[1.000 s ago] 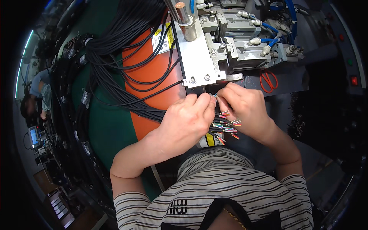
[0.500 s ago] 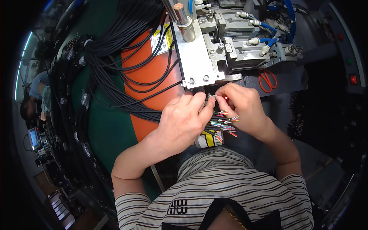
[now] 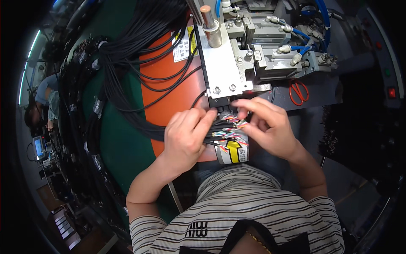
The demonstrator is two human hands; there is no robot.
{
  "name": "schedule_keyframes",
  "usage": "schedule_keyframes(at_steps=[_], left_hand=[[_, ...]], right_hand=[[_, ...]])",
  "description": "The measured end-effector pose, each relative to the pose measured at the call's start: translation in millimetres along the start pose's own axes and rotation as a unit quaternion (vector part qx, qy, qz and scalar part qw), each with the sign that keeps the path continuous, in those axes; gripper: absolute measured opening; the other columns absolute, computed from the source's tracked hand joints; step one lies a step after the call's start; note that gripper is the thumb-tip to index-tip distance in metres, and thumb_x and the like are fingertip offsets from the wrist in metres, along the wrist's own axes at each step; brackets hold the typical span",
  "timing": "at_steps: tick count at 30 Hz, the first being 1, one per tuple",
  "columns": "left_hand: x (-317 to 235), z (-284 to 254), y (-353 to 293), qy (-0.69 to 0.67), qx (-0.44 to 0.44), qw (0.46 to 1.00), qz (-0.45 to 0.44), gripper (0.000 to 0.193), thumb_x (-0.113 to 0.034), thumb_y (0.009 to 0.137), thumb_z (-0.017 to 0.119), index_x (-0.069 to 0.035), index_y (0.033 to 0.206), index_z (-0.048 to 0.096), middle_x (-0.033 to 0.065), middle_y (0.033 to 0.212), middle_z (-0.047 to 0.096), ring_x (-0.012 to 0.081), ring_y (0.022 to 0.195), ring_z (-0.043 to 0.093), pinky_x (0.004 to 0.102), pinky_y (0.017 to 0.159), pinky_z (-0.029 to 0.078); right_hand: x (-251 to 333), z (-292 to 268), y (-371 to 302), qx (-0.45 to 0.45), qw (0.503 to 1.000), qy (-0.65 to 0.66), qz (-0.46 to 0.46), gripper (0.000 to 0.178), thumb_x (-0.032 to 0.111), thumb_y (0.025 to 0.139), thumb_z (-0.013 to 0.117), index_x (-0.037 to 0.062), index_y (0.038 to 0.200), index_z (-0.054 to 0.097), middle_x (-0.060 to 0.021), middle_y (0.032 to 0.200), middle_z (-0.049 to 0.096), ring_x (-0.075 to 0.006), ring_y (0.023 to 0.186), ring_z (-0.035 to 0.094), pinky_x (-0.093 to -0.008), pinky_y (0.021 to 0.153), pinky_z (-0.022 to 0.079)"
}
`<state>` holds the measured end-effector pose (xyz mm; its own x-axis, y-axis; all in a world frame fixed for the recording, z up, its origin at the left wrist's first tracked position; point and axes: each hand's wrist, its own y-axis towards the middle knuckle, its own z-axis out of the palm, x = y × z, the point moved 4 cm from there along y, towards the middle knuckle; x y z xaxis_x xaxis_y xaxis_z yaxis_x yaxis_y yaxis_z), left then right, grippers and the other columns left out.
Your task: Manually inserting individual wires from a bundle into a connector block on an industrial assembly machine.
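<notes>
And here the black cables (image 3: pixel 148 129) run left to right through the left hand (image 3: pixel 186 137), its fingers curled around them, coloured wire ends (image 3: pixel 228 134) pointing at the nearer right hand (image 3: pixel 272 131), thumb and forefinger parted, touch unclear.

The left of 2 head-worn fisheye cameras looked down over the white-and-dark striped shirt (image 3: pixel 241 194) at the nearby bare left hand (image 3: pixel 185 134) and bare right hand (image 3: pixel 272 129).
</notes>
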<state>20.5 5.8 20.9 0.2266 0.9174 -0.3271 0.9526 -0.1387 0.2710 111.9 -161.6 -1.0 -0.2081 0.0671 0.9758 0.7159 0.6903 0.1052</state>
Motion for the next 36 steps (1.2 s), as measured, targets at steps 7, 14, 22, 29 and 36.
schedule_keyframes(at_steps=[7, 14, 22, 29, 36], left_hand=[[-4, -1, 5, -0.192, -0.028, 0.981, 0.018, 0.049, -0.004, 0.065, 0.075, 0.003, 0.111, 0.062, 0.0115, 0.081, 0.062, 0.0268, 0.064, 0.064, 0.0332, 0.054, 0.05], [-13, 5, 9, -0.177, -0.084, 0.978, 0.073, 0.047, -0.004, 0.063, 0.078, 0.005, 0.107, 0.062, 0.0126, 0.081, 0.065, 0.0259, 0.065, 0.065, 0.0319, 0.054, 0.051], [-10, 11, 11, -0.158, -0.066, 0.981, 0.094, 0.043, -0.002, 0.062, 0.072, 0.004, 0.104, 0.065, 0.0119, 0.083, 0.066, 0.0235, 0.064, 0.065, 0.0312, 0.053, 0.047], [-22, 12, 14, -0.068, -0.097, 0.983, 0.143, 0.036, -0.003, 0.067, 0.063, 0.006, 0.102, 0.067, 0.0098, 0.081, 0.065, 0.0173, 0.059, 0.06, 0.0299, 0.048, 0.04], [-22, 7, 21, -0.072, -0.04, 0.991, 0.101, 0.033, -0.005, 0.066, 0.069, 0.004, 0.098, 0.065, 0.0087, 0.076, 0.064, 0.0191, 0.057, 0.06, 0.0291, 0.049, 0.041]], right_hand=[[-12, 6, -3, 0.033, 0.997, 0.07, -0.019, 0.027, -0.004, 0.087, 0.064, -0.0016, 0.114, 0.064, -0.0054, 0.093, 0.064, -0.0028, 0.063, 0.055, -0.0197, 0.056, 0.045], [-24, 12, -7, 0.006, 0.938, 0.33, 0.11, 0.023, 0.0, 0.093, 0.059, -0.007, 0.115, 0.061, -0.0099, 0.096, 0.065, -0.0065, 0.065, 0.059, -0.0186, 0.055, 0.046], [-34, 8, -3, 0.053, 0.884, 0.414, 0.209, 0.018, 0.009, 0.096, 0.06, -0.0043, 0.107, 0.061, -0.0057, 0.082, 0.064, -0.0055, 0.057, 0.055, -0.0175, 0.049, 0.04], [-21, 5, 2, 0.075, 0.926, 0.324, 0.177, 0.012, 0.006, 0.094, 0.06, -0.0012, 0.104, 0.059, -0.0036, 0.08, 0.063, -0.0028, 0.062, 0.054, -0.017, 0.054, 0.041], [-15, 12, -2, 0.019, 0.873, 0.466, 0.146, 0.018, -0.003, 0.091, 0.058, -0.0033, 0.11, 0.059, -0.005, 0.094, 0.062, -0.0079, 0.077, 0.061, -0.0207, 0.069, 0.048]])
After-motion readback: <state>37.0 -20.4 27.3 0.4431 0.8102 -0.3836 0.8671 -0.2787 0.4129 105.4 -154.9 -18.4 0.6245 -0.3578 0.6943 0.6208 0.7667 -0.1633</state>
